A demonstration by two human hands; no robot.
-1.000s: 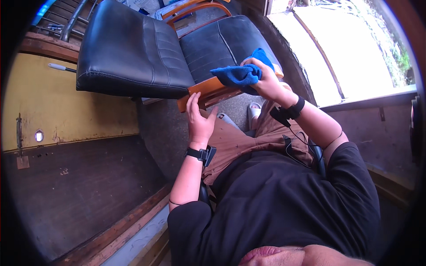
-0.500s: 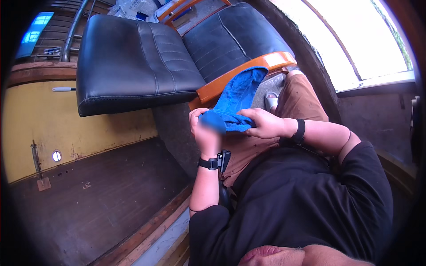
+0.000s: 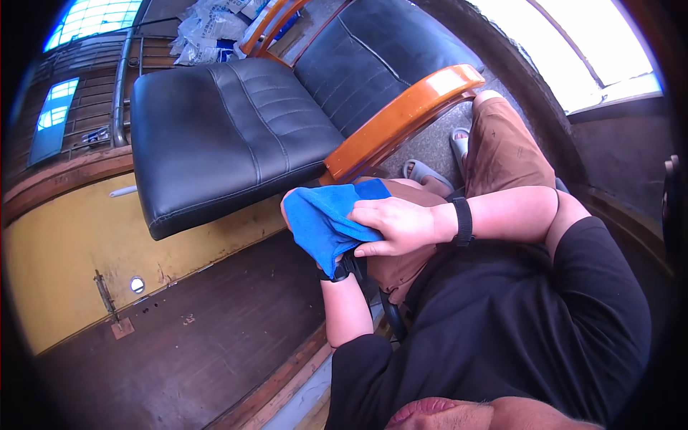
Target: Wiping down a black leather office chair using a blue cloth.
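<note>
A blue cloth is bunched in front of my chest, draped over my left hand, which is mostly hidden beneath it. My right hand presses on the cloth from the right, fingers closed over its folds. A black band circles each wrist. Just beyond the cloth stands a black padded chair with a glossy orange wooden armrest.
A yellow wall panel and dark wooden floor lie to the left. My knees in brown shorts and grey sandals sit on grey ground. White sacks lie behind the chair. A bright window opening is at the upper right.
Both hands have drawn the blue cloth off the orange armrest and back toward my body. The cloth now covers my left hand, with the right hand laid over it.
</note>
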